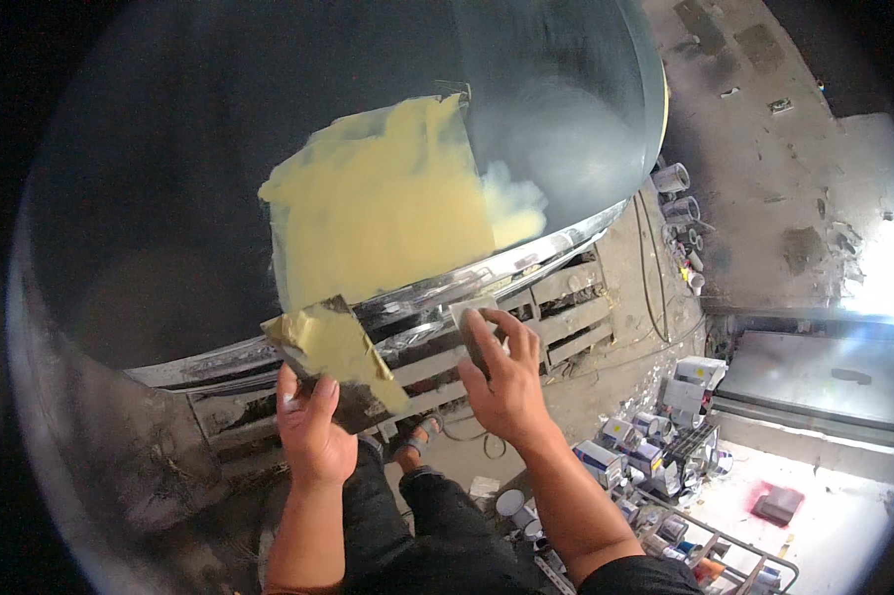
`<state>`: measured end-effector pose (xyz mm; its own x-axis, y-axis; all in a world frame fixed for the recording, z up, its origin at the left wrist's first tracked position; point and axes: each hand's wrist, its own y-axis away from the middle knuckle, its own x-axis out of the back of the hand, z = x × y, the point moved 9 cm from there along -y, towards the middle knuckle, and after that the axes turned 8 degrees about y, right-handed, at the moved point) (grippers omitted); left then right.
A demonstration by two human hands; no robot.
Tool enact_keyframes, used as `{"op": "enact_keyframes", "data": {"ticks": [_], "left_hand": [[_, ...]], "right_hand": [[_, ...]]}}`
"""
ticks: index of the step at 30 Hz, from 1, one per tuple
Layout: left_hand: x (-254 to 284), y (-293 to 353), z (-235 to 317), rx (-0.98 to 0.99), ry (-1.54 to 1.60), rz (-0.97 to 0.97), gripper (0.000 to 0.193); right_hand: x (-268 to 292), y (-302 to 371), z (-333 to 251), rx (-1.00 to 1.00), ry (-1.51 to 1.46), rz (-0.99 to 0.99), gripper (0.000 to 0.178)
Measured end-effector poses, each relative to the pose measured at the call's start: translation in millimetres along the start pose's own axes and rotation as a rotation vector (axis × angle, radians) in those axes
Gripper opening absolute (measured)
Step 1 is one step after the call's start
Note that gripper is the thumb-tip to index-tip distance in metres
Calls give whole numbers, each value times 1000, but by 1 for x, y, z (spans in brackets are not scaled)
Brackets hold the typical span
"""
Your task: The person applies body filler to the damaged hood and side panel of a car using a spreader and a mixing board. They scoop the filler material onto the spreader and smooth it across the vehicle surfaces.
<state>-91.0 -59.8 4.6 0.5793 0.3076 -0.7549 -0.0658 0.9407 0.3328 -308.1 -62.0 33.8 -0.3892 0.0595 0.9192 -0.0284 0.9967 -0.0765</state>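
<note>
My left hand [314, 428] grips a flat putty board [330, 349] by its near edge, thumb along one side. Yellow putty is smeared over the board's upper face and hangs past its right corner. In my right hand [509, 389] is a small flat putty spreader [479, 335], pinched between thumb and fingers, a short way right of the board. Beyond both hands lies a big, dark, curved panel [160, 208]. A broad patch of yellow putty [383, 213] covers its near middle, with a paler smear at the patch's right side.
A shiny metallic trim strip [526, 260] runs along the panel's near edge, above a slatted wooden pallet [576, 315]. Many paint cans [615, 434] crowd the floor at right, by a metal-framed rack [729, 543]. More cans [673, 178] stand beyond the panel's right end, near a cable [655, 288].
</note>
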Motion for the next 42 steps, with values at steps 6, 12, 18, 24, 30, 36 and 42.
{"op": "enact_keyframes", "data": {"ticks": [6,12,18,24,30,36,42], "left_hand": [[-9,-4,-9,-50,-97,-16,42],[-18,-5,-8,-88,-268,-9,39],[-17,-8,30,-274,-249,-25,30],[8,-11,27,-170,-259,12,34],[45,-13,11,-57,-206,114,32],[41,-20,13,-50,-121,51,39],[38,-18,14,-44,-125,38,37]], "right_hand": [[40,4,-42,135,-128,-6,53],[35,5,-68,259,31,-61,53],[46,-50,-23,46,141,-22,50],[50,-163,-19,-25,283,5,49],[35,-193,-40,-1,389,27,45],[20,-159,-39,59,437,-63,49],[59,-212,-13,-61,394,-42,45]]}}
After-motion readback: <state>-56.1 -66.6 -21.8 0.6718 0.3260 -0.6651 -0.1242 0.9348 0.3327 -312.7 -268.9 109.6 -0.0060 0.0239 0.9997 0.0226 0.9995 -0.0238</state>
